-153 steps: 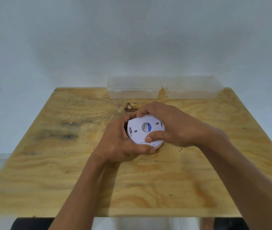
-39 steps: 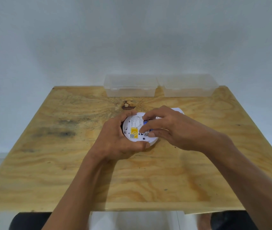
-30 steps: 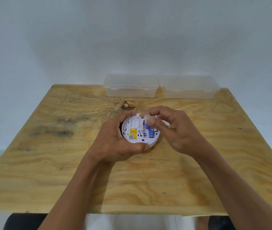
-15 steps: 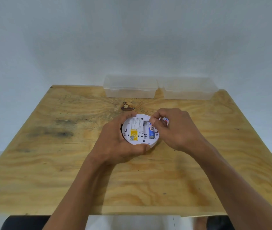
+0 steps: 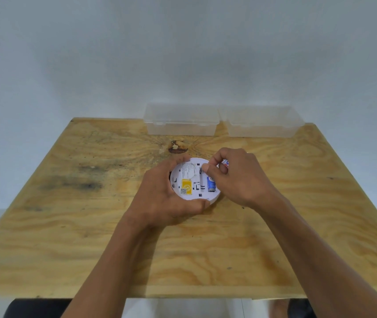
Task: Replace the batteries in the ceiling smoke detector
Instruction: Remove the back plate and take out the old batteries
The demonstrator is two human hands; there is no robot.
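Observation:
The round white smoke detector (image 5: 192, 180) lies back side up in the middle of the wooden table (image 5: 91, 226), showing a yellow label and an open battery bay. My left hand (image 5: 162, 198) grips its left and near rim. One blue battery (image 5: 211, 184) sits in the bay. My right hand (image 5: 238, 177) is at the detector's right side, thumb and forefinger pinched at the bay's far end, with a second battery (image 5: 226, 163) held in the fingers, mostly hidden.
Two clear plastic lidded boxes stand side by side at the table's far edge, the left box (image 5: 180, 120) and the right box (image 5: 263, 121). A dark knot (image 5: 178, 148) marks the wood just beyond the detector. A pale wall rises behind.
The cover that was on the detector five seconds ago is off. Over the last second my right hand lifted one battery out of the bay and curled around it; my left hand kept its grip.

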